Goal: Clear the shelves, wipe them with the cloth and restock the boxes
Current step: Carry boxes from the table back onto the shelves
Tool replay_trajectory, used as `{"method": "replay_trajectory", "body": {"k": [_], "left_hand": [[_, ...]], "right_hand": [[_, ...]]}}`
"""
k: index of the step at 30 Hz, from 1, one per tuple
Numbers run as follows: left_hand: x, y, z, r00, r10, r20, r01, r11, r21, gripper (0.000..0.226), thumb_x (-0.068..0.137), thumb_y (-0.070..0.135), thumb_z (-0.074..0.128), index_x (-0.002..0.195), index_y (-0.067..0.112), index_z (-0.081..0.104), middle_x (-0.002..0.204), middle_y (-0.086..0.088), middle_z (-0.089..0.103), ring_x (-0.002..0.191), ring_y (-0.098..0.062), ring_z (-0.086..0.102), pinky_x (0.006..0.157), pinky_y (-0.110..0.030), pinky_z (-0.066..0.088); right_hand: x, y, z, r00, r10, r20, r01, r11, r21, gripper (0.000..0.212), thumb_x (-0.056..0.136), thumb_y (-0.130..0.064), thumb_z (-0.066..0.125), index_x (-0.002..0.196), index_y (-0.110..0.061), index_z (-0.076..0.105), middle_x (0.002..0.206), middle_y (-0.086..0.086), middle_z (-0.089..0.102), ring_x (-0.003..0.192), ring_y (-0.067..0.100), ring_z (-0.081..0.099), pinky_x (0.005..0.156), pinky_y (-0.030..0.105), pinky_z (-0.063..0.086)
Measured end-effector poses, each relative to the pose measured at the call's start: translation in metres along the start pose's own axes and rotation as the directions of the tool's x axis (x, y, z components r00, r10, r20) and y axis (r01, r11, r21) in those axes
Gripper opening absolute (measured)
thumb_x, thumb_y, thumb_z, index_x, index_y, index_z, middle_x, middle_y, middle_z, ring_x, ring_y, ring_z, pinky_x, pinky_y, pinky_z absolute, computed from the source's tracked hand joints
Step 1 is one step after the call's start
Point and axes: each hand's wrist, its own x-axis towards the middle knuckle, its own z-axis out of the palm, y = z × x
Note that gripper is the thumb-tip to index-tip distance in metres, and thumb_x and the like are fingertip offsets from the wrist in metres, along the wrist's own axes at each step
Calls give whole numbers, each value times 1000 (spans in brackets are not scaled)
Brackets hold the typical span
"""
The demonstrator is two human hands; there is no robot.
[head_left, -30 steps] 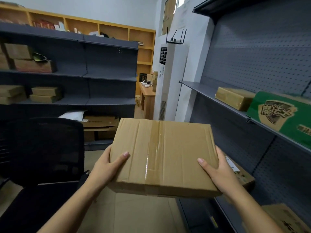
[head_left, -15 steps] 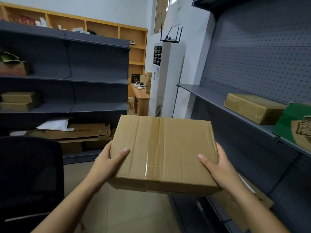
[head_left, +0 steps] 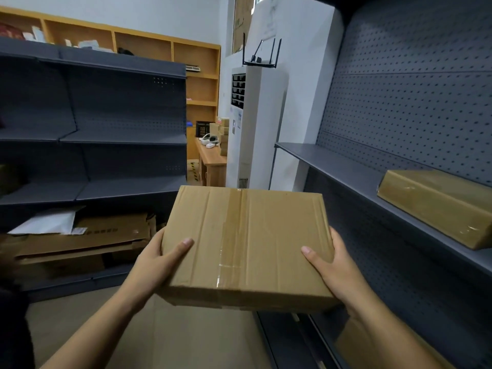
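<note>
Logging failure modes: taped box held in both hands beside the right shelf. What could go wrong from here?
The left hand and right hand grip the cardboard box only at its sides; it might slip.
The wrapped box sits near the front edge of the grey shelf; shelving beside it could nudge it off.

A router (head_left: 262,62) sits atop a white air conditioner (head_left: 257,129).

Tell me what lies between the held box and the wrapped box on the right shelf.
Head view: between held box and wrapped box, only bare shelf board.
</note>
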Motion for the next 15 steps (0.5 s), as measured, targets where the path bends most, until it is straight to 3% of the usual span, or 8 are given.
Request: {"method": "replay_trajectory", "body": {"k": [4, 9, 13, 15], "left_hand": [[59, 6, 10, 999, 19, 37, -19, 1000, -11, 72, 85, 56, 66, 148, 32, 41, 117, 14, 58, 102, -9, 59, 72, -28, 47], [143, 7, 19, 993, 74, 95, -73, 997, -13, 82, 76, 65, 67, 148, 34, 42, 124, 10, 60, 104, -9, 61, 75, -27, 47], [211, 21, 31, 980, 137, 146, -128, 989, -69, 82, 76, 69, 70, 146, 34, 45, 123, 9, 61, 104, -9, 61, 76, -27, 48], [244, 35, 37, 972, 164, 170, -154, 986, -67, 77, 79, 63, 67, 145, 33, 42, 115, 14, 58, 100, -7, 59, 73, -26, 46]], "right_hand": [[50, -3, 7, 999, 7, -37, -8, 1000, -19, 72, 92, -34, 71, 150, -36, 28, 113, -28, 52, 95, -12, 53, 66, 4, 40], [108, -4, 20, 992, 14, -127, -24, 997, -75, 86, 90, -39, 73, 159, -29, 22, 133, -9, 55, 101, 1, 56, 85, 23, 43], [151, -16, 27, 978, -1, -207, -21, 994, -103, 82, 90, -39, 73, 157, -32, 26, 121, -20, 56, 96, -15, 51, 73, 9, 39], [172, -26, 27, 968, -8, -250, -16, 996, -91, 79, 89, -42, 74, 154, -36, 30, 118, -29, 54, 99, -14, 52, 76, 12, 41]]}}
